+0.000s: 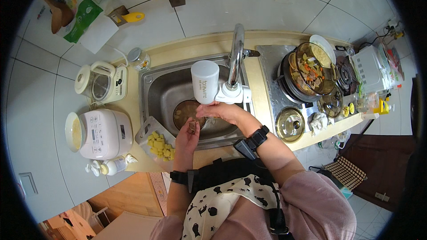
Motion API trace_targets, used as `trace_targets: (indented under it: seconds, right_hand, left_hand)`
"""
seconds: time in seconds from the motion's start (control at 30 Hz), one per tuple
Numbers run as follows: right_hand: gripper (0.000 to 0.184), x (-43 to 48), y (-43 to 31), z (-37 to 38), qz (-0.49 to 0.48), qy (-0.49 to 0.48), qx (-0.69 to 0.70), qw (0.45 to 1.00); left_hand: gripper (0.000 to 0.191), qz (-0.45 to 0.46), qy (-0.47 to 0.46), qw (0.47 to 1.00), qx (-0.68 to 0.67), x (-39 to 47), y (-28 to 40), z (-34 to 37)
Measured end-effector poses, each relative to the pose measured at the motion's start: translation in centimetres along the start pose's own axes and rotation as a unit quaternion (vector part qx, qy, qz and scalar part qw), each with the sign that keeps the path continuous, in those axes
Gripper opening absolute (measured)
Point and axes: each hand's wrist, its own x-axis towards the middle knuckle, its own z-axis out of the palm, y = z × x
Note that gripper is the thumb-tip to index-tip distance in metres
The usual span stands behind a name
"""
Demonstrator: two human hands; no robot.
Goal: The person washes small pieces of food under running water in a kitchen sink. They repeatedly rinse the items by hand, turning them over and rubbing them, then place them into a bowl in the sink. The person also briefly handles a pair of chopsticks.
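My left hand [188,136] is cupped palm up over the sink's front edge, with a small brownish piece of food [192,126] in its fingers. My right hand [220,111] is just below the white tap-mounted water filter [204,81], its fingers near the left hand; whether it holds anything is unclear. Beneath both hands, a round brown-tinted bowl [181,110] with liquid and pale pieces stands in the stainless steel sink [160,83]. Yellow cubes of food [160,145] lie on a pale cutting board [144,131] at the sink's front left corner.
A rice cooker [108,133], an appliance with a glass jug [103,81] and a lidded jar [138,59] stand left. On the right, a glass pot [310,73] of chopped food sits over the hob, with a glass lid [290,125] in front. The chrome faucet [237,53] arches over the sink.
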Motion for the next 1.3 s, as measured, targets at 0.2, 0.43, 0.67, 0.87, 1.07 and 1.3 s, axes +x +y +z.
trace_targets:
  seconds: [0.2,0.43,0.67,0.87,1.07,1.3]
  right_hand:
    - [0.026,0.4,0.4,-0.7,0.010,-0.040,0.114,0.993]
    - [0.026,0.5,0.0,-0.4,-0.008,-0.027,0.102,0.994]
    - [0.024,0.7,-0.7,-0.1,0.033,-0.013,0.154,0.988]
    - [0.022,0.4,-0.9,-0.1,-0.005,-0.037,0.143,0.989]
    - [0.021,0.5,-1.1,-0.3,0.003,-0.065,0.180,0.981]
    - [0.020,0.9,-1.1,0.2,-0.012,-0.052,0.160,0.986]
  left_hand:
    - [0.019,-0.020,-0.020,0.999,-0.021,-0.2,0.1,0.6]
    - [0.017,0.012,-0.023,0.999,0.024,-0.3,0.2,2.0]
    - [0.018,0.011,-0.041,0.999,0.005,-0.4,0.6,1.7]
    - [0.019,0.020,-0.058,0.997,-0.041,-0.3,1.3,0.8]
    - [0.019,0.032,-0.046,0.997,-0.051,-0.3,1.4,0.1]
    - [0.020,0.012,-0.057,0.995,-0.080,-0.1,1.5,-0.4]
